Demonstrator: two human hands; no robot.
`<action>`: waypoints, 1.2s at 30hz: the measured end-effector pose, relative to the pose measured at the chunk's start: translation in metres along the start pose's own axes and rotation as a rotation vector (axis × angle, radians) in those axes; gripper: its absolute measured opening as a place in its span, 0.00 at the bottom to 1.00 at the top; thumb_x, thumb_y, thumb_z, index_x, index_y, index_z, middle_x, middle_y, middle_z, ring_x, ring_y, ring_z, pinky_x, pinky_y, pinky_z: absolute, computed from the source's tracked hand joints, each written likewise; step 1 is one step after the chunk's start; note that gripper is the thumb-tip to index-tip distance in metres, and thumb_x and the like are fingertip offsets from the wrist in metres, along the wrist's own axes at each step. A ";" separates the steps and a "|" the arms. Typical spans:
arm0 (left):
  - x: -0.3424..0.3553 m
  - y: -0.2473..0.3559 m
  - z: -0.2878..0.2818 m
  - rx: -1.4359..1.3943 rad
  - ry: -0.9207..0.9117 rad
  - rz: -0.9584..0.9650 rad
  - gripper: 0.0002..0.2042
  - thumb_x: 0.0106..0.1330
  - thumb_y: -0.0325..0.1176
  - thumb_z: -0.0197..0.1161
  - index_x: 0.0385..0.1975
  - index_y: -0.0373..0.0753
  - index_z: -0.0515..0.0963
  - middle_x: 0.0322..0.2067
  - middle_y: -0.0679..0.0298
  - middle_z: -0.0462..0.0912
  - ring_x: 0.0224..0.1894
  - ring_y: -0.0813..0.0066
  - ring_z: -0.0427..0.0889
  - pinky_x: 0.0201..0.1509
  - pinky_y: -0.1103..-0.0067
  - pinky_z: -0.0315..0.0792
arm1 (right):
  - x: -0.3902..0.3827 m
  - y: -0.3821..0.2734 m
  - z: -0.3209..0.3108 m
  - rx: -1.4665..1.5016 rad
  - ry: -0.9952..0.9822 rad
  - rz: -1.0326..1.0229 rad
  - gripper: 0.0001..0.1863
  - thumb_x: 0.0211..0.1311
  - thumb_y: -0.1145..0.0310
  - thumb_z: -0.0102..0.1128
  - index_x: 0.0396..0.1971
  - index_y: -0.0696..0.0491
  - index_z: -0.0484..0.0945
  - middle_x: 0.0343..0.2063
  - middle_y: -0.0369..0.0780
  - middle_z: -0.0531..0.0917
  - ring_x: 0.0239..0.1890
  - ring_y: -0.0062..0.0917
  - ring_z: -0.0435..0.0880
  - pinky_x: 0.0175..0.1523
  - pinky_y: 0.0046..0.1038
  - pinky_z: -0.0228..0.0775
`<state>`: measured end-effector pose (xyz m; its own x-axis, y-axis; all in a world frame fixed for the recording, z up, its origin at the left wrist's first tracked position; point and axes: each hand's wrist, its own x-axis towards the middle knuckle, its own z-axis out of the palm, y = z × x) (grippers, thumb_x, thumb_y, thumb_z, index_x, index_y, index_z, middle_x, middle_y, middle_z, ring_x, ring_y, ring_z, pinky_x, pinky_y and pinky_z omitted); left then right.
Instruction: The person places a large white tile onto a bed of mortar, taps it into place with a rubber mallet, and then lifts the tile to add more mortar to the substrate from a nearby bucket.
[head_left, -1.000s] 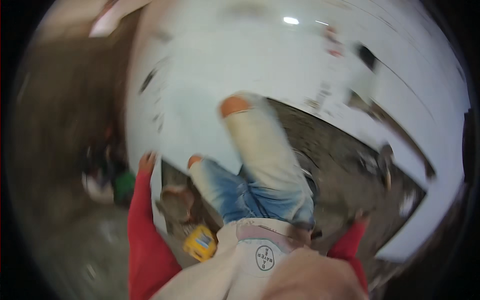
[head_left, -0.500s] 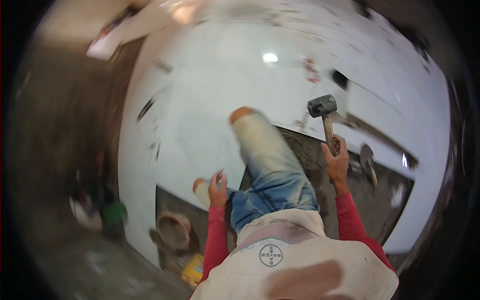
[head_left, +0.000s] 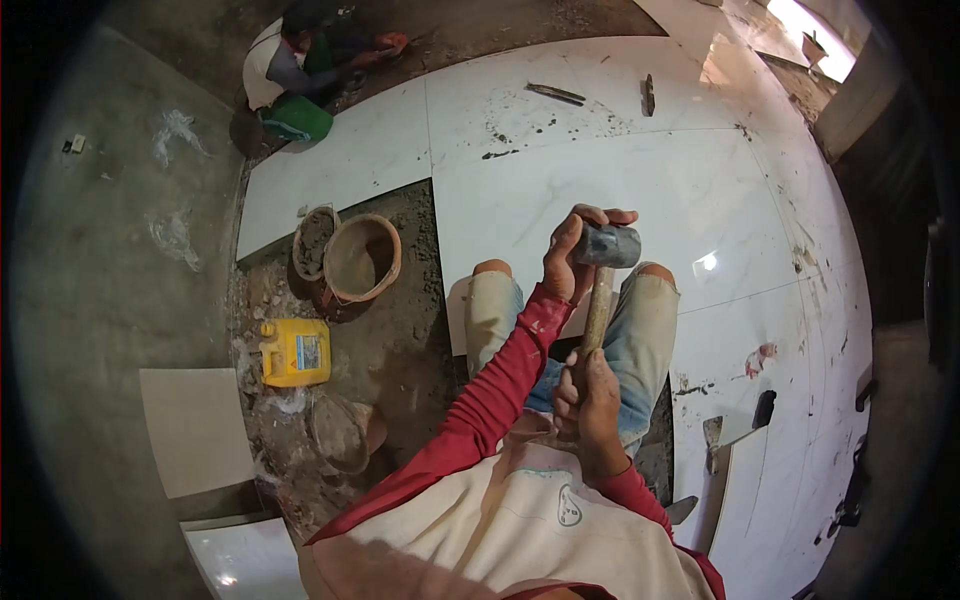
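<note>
A rubber mallet with a black head and a worn wooden handle is held up above my knees, head pointing away from me. My right hand is wrapped round the lower handle. My left hand grips the left side of the mallet's head, its fingers curled over the top. Below the mallet are large white marbled tiles, and my bent knees in faded jeans rest there. Bare grey mortar borders the tiles on the left.
At left stand two buckets, one empty-looking and one with mortar, a yellow jerrycan and a tipped bucket. A co-worker crouches at far left. Right of me lie a trowel and a tile piece.
My view has swung leftward, bringing the buckets and co-worker in. My left hand has risen from beside my leg to the mallet's head, while my right hand still holds the handle.
</note>
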<state>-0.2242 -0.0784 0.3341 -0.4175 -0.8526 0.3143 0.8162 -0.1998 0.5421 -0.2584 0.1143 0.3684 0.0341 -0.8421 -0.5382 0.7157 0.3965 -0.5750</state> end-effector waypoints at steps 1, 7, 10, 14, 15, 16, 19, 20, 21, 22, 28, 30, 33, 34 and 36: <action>-0.002 0.004 0.001 0.002 -0.001 0.041 0.20 0.73 0.52 0.47 0.43 0.40 0.73 0.47 0.47 0.79 0.61 0.48 0.71 0.69 0.53 0.60 | -0.006 0.001 0.006 -0.020 -0.080 -0.025 0.18 0.76 0.46 0.40 0.41 0.46 0.65 0.17 0.31 0.64 0.11 0.13 0.59 0.13 0.18 0.49; 0.016 0.053 0.031 -0.010 -0.083 0.359 0.29 0.71 0.63 0.39 0.41 0.41 0.73 0.42 0.50 0.80 0.56 0.51 0.74 0.65 0.57 0.60 | -0.016 -0.001 0.058 -0.092 -0.238 -0.056 0.18 0.77 0.47 0.36 0.42 0.47 0.64 0.15 0.30 0.61 0.10 0.13 0.55 0.13 0.18 0.45; 0.025 0.085 0.054 -0.113 -0.184 0.479 0.33 0.67 0.69 0.39 0.39 0.40 0.72 0.38 0.52 0.79 0.49 0.54 0.74 0.60 0.59 0.61 | -0.020 0.001 0.079 -0.159 -0.330 -0.139 0.18 0.77 0.47 0.36 0.41 0.48 0.63 0.15 0.31 0.60 0.10 0.12 0.53 0.13 0.18 0.45; 0.025 0.120 0.074 -0.046 -0.253 0.488 0.30 0.66 0.66 0.40 0.35 0.41 0.72 0.31 0.57 0.75 0.41 0.60 0.72 0.51 0.63 0.63 | -0.027 0.008 0.094 -0.183 -0.431 -0.190 0.16 0.77 0.50 0.37 0.43 0.48 0.62 0.15 0.29 0.61 0.11 0.11 0.54 0.13 0.17 0.46; 0.023 0.127 0.077 -0.035 -0.267 0.512 0.30 0.66 0.66 0.40 0.35 0.41 0.72 0.31 0.57 0.75 0.41 0.60 0.72 0.51 0.63 0.63 | -0.029 0.008 0.095 -0.142 -0.422 -0.170 0.14 0.77 0.53 0.39 0.46 0.48 0.62 0.15 0.29 0.62 0.11 0.11 0.56 0.13 0.16 0.48; 0.021 0.132 0.078 -0.015 -0.282 0.488 0.28 0.66 0.64 0.41 0.34 0.41 0.72 0.31 0.58 0.75 0.41 0.60 0.72 0.49 0.63 0.64 | -0.030 0.007 0.095 -0.164 -0.442 -0.181 0.14 0.77 0.53 0.39 0.46 0.48 0.62 0.15 0.29 0.62 0.11 0.11 0.56 0.13 0.16 0.48; 0.013 0.149 0.071 0.054 -0.269 0.456 0.24 0.65 0.59 0.43 0.31 0.42 0.73 0.31 0.58 0.76 0.41 0.60 0.73 0.46 0.61 0.67 | -0.030 -0.002 0.095 -0.207 -0.458 -0.102 0.14 0.77 0.53 0.39 0.47 0.49 0.61 0.15 0.28 0.62 0.11 0.11 0.57 0.14 0.16 0.49; 0.010 0.152 0.066 0.016 -0.218 0.428 0.24 0.65 0.58 0.43 0.31 0.42 0.73 0.31 0.59 0.76 0.41 0.60 0.73 0.46 0.61 0.69 | -0.028 -0.006 0.094 -0.319 -0.456 -0.087 0.15 0.77 0.53 0.39 0.47 0.49 0.62 0.15 0.27 0.62 0.11 0.11 0.57 0.14 0.16 0.50; 0.007 0.154 0.060 -0.022 -0.175 0.400 0.24 0.65 0.58 0.44 0.31 0.42 0.73 0.31 0.59 0.76 0.41 0.60 0.73 0.46 0.61 0.70 | -0.025 -0.010 0.094 -0.400 -0.419 -0.058 0.15 0.77 0.53 0.39 0.47 0.49 0.62 0.15 0.27 0.63 0.11 0.11 0.58 0.15 0.16 0.51; 0.005 0.156 0.053 -0.065 -0.164 0.386 0.23 0.64 0.58 0.45 0.31 0.42 0.73 0.30 0.60 0.75 0.42 0.61 0.72 0.47 0.61 0.71 | -0.022 -0.015 0.094 -0.430 -0.455 -0.073 0.15 0.77 0.53 0.39 0.47 0.49 0.62 0.15 0.27 0.63 0.11 0.11 0.58 0.15 0.16 0.51; -0.005 0.130 -0.005 -0.046 0.200 0.432 0.21 0.66 0.55 0.46 0.31 0.41 0.73 0.31 0.61 0.75 0.44 0.61 0.72 0.47 0.62 0.71 | 0.012 -0.023 0.081 -0.561 -0.345 0.108 0.12 0.78 0.53 0.40 0.48 0.44 0.65 0.16 0.28 0.61 0.12 0.11 0.56 0.15 0.16 0.49; -0.011 0.114 -0.033 0.150 0.457 0.416 0.19 0.67 0.51 0.48 0.31 0.40 0.73 0.32 0.61 0.76 0.43 0.63 0.73 0.47 0.66 0.71 | 0.039 -0.019 0.062 -0.473 -0.375 0.171 0.13 0.77 0.55 0.43 0.49 0.47 0.67 0.18 0.28 0.64 0.14 0.13 0.59 0.18 0.20 0.53; -0.037 0.092 -0.088 0.858 0.766 0.094 0.15 0.70 0.43 0.57 0.38 0.34 0.74 0.35 0.60 0.80 0.40 0.71 0.77 0.47 0.76 0.71 | 0.077 0.006 0.018 -1.059 -0.194 -0.202 0.15 0.77 0.56 0.44 0.43 0.53 0.70 0.20 0.30 0.68 0.16 0.15 0.64 0.22 0.22 0.57; -0.046 0.076 -0.105 0.951 0.764 0.073 0.15 0.70 0.44 0.57 0.43 0.36 0.74 0.39 0.57 0.79 0.42 0.67 0.78 0.48 0.75 0.71 | 0.093 0.016 0.000 -1.244 -0.115 -0.432 0.18 0.76 0.56 0.46 0.39 0.58 0.72 0.20 0.33 0.72 0.18 0.18 0.69 0.25 0.26 0.62; -0.061 0.051 -0.144 1.032 0.768 0.062 0.16 0.70 0.45 0.58 0.47 0.38 0.74 0.43 0.55 0.79 0.45 0.64 0.79 0.49 0.73 0.72 | 0.133 0.025 -0.035 -1.251 -0.086 -0.232 0.18 0.75 0.57 0.47 0.37 0.60 0.73 0.21 0.44 0.75 0.22 0.34 0.74 0.30 0.35 0.65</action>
<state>-0.0995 -0.1062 0.2305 0.2269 -0.9737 0.0202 -0.0027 0.0201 0.9998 -0.2608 0.0250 0.2608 0.0751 -0.9398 -0.3334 -0.4302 0.2711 -0.8611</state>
